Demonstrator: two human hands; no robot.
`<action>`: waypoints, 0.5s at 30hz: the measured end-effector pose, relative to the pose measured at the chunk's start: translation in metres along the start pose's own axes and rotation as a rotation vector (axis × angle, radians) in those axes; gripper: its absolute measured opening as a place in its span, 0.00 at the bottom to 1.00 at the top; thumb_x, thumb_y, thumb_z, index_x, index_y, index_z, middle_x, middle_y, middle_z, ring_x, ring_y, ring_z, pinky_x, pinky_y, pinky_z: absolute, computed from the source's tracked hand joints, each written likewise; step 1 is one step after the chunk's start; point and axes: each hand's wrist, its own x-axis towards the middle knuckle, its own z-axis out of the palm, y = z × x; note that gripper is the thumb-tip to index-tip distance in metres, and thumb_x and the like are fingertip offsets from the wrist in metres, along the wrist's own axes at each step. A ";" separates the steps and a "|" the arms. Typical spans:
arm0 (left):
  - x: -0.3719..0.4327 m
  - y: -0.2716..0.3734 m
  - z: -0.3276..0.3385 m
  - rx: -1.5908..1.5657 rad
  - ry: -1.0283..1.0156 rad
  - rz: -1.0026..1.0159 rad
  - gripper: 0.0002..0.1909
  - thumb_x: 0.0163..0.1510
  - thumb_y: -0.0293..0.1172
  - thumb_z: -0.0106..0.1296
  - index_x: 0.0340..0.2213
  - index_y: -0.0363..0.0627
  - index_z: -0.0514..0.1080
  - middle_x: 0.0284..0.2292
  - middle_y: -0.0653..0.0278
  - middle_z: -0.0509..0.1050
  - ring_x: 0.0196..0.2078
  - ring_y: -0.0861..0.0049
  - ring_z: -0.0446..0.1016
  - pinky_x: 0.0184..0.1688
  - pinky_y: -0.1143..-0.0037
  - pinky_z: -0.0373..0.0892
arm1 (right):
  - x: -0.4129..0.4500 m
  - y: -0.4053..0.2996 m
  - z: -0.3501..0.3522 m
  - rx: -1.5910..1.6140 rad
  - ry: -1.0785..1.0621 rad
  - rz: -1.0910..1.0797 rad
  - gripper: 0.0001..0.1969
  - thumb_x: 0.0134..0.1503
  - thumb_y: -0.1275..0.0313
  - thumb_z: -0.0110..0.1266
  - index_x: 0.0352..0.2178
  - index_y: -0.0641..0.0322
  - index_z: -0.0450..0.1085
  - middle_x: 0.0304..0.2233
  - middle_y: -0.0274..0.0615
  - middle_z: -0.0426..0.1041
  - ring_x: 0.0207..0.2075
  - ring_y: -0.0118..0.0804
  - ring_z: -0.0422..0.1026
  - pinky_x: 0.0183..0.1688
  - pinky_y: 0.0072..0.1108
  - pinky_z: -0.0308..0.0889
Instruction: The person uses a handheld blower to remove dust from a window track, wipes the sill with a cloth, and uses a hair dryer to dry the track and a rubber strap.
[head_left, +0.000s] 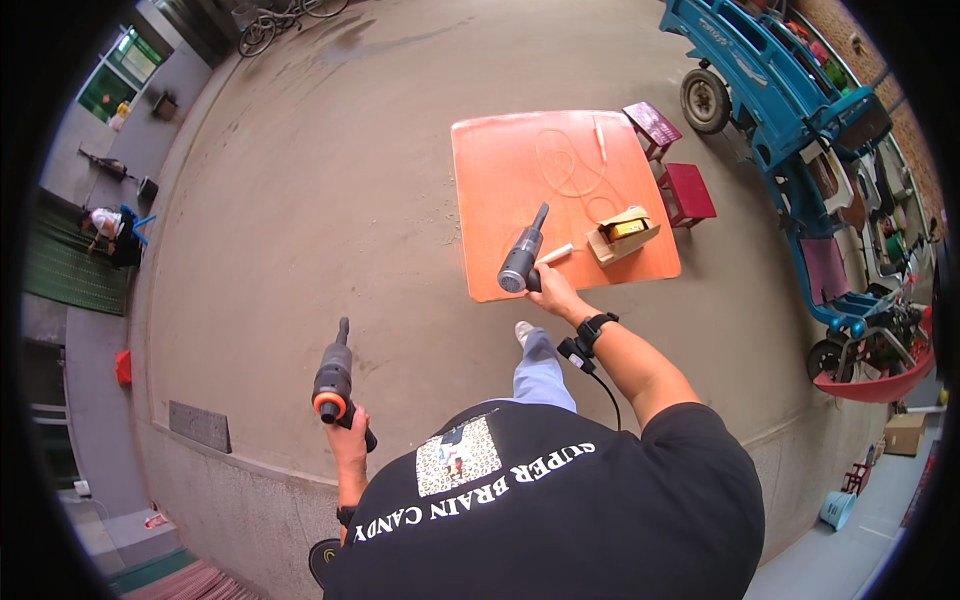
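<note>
My left hand (349, 441) is closed round the handle of a dark handheld power tool (334, 373) with an orange ring at its rear and a narrow nozzle pointing away from me. It is held out over the concrete ground. My right hand (553, 291) grips a grey handheld tool (523, 256) with a vented round rear and a slim dark nozzle, above the near edge of an orange-red table (495, 195). Beside that tool lies a white stick-like object (556, 254). An open cardboard box (622, 246) holding a yellow item stands to its right. A thin cable (559, 184) and a white rod-shaped item (599, 133) lie farther back.
Two red stools (686, 195) (652, 126) stand right of the table. A blue cargo tricycle (772, 97) is parked beyond them. A low concrete ledge (277, 495) runs near me. Far left, a person (109, 229) bends beside a green curtain (75, 262). Bicycles (281, 22) stand at the back.
</note>
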 end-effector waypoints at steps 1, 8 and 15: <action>-0.012 0.000 -0.005 0.032 0.063 -0.059 0.05 0.40 0.23 0.46 0.23 0.38 0.62 0.17 0.68 0.64 0.19 0.84 0.64 0.22 0.83 0.62 | 0.019 0.010 0.012 -0.064 -0.037 0.029 0.24 0.36 0.68 0.55 0.36 0.64 0.58 0.33 0.54 0.64 0.37 0.48 0.64 0.38 0.31 0.61; -0.090 -0.014 -0.010 0.107 0.437 -0.421 0.10 0.41 0.20 0.43 0.28 0.36 0.57 0.19 0.64 0.63 0.18 0.81 0.64 0.22 0.82 0.63 | 0.087 0.038 0.047 -0.339 -0.084 0.240 0.21 0.38 0.67 0.54 0.34 0.58 0.56 0.32 0.47 0.62 0.35 0.46 0.64 0.36 0.34 0.60; -0.089 0.031 0.038 0.059 0.565 -0.505 0.10 0.41 0.19 0.43 0.29 0.37 0.58 0.20 0.65 0.63 0.20 0.82 0.63 0.24 0.83 0.62 | 0.102 0.068 0.045 -0.422 -0.026 0.214 0.27 0.34 0.72 0.56 0.39 0.54 0.56 0.33 0.43 0.62 0.36 0.42 0.63 0.37 0.30 0.60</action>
